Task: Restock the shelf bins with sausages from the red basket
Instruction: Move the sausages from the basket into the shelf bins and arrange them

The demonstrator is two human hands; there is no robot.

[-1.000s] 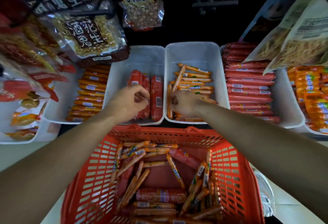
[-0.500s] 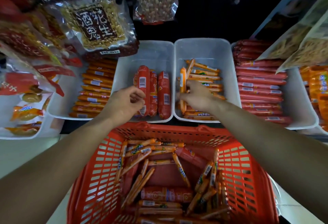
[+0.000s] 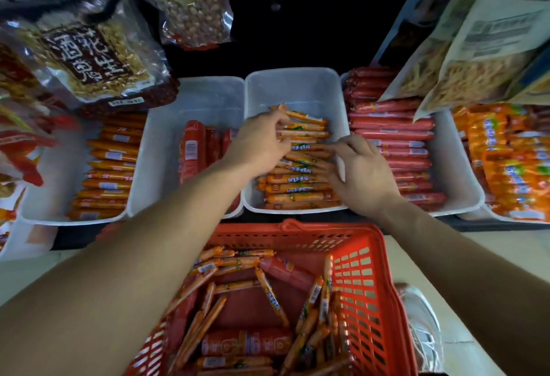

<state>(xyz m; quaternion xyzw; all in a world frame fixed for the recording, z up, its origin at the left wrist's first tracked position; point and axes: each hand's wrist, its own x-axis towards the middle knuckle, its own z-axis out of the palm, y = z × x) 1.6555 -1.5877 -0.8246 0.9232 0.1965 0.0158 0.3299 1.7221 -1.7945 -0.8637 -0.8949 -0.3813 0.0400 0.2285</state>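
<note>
Stock location: thin orange film-wrapped sausages (image 3: 297,188) lie stacked crosswise in the middle white plastic shelf bin (image 3: 293,83). More lie jumbled in the red plastic mesh basket (image 3: 372,286) below the shelf edge, mixed with thick red sausage logs (image 3: 247,346).
Left hand (image 3: 262,143): over the bin's left side, grip curled onto the ends of the upper sausages.
Right hand (image 3: 366,173): at the bin's right side, bent fingertips (image 3: 331,149) on the pile; I cannot tell whether the grip pinches or only presses.
Handling, judged: light, fairly stiff sticks. The glossy film is likely slippery, so they will roll and slide off the stack.
Where to hold, judged: mid-length, several bundled together. Square the row by pushing on the clipped ends.
Risk: loose sticks skewing across the row.
</note>
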